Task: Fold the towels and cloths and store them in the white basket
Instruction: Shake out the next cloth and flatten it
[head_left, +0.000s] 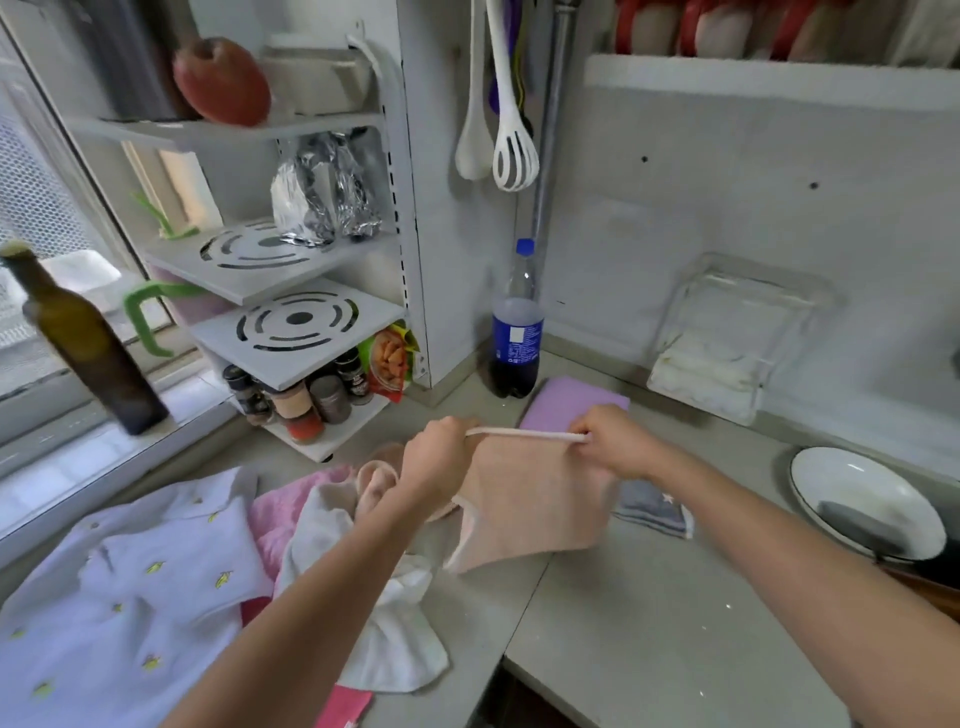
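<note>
Towels are mostly waiting; you are mid-fold on the peach towel (535, 499).
You are pinching its top edge taut, left hand (434, 457) and right hand (615, 441) fingers curled on the corners, just in front of the soda bottle (517, 332). A purple cloth (571, 405) beside that bottle looks folded; the pile (332, 525) left of it remains, and no white basket is showing.

Bare counter (649, 613) near; soda bottle (517, 332) and plate (862, 499) block beyond
</note>
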